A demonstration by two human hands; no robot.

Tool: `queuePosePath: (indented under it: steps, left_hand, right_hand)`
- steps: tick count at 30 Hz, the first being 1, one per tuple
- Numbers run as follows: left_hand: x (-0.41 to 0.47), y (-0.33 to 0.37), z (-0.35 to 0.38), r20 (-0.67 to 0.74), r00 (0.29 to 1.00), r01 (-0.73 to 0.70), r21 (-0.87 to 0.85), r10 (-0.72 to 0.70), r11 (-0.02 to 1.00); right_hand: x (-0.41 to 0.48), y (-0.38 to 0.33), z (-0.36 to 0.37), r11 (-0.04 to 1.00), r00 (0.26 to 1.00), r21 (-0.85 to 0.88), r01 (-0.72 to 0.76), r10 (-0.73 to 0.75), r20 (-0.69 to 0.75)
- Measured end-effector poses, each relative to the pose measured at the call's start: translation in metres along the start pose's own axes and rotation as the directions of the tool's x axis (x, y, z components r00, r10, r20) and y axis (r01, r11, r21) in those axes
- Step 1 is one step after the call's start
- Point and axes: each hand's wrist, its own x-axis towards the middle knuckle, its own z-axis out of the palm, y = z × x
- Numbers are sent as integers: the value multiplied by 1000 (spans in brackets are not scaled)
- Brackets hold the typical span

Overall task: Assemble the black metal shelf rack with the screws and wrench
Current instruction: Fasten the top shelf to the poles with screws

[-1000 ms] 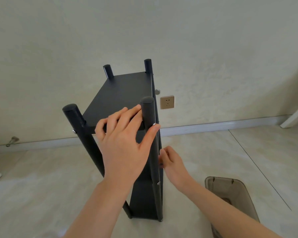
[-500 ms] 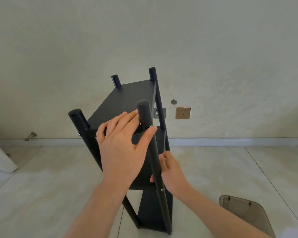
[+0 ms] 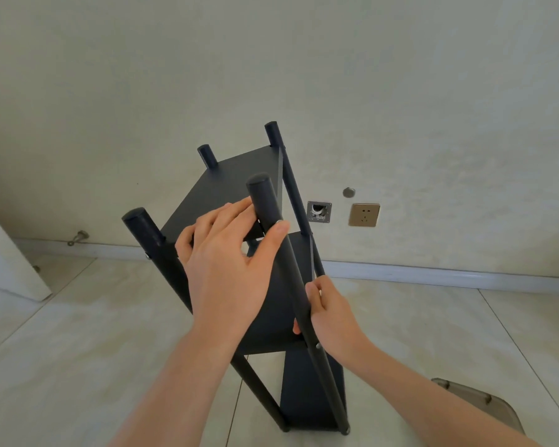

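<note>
Tiled floor (image 3: 78,350), rack (image 3: 278,304), left hand (image 3: 226,269) on shelf (image 3: 236,175), right hand (image 3: 333,317) gripping post (image 3: 265,201)

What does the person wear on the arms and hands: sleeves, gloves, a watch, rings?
Nothing that shows. The left hand and the right hand are ungloved, with no ring on the visible fingers. The left forearm and the right forearm are bare up to the frame edge: no sleeve, watch or bracelet. The visible nails look short and unpainted.
</note>
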Motion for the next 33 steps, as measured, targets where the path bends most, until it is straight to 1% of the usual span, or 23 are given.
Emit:
queuePosePath:
  steps: [3, 9, 11, 14, 18, 22, 25, 29, 33]
  left_hand:
    - [0, -3, -6, 8, 999, 53, -15, -53, 998]
    - [-5, -14, -21, 38, 983, 179, -48, -177, 983]
    - [-8, -20, -26, 53, 974, 225, -112, -220, 968]
    - [-17, -34, -30, 124, 950, 310, -235, -288, 921]
    - [-29, -51, -30, 210, 906, 418, -296, -369, 859]
    - [-37, -67, -29, 331, 812, 576, -313, -482, 755]
    - [-41, -82, -28, 400, 708, 701, -296, -582, 649]
    - [-52, -97, -25, 436, 571, 820, -269, -695, 505]
    - [-66, -115, -21, 425, 481, 877, -226, -767, 425]
  right_hand:
    - [0, -4, -1, 998, 999, -47, 36, -36, 9]
    - [-7, -12, -1, 999, 998, -44, 28, -26, 59]
    - [-6, -11, -2, 999, 997, -39, 30, -27, 69]
    - [-2, -6, -6, 999, 997, -24, 27, -25, 76]
    - [2, 10, -7, 1000, 995, 12, 4, -6, 101]
    - [-1, 29, -8, 999, 990, 46, -16, 9, 144]
    - [-5, 41, -7, 999, 987, 50, -5, -3, 162]
    - [-6, 56, -1, 999, 986, 39, -1, -6, 166]
    - [-4, 70, 8, 999, 983, -33, 14, -7, 181]
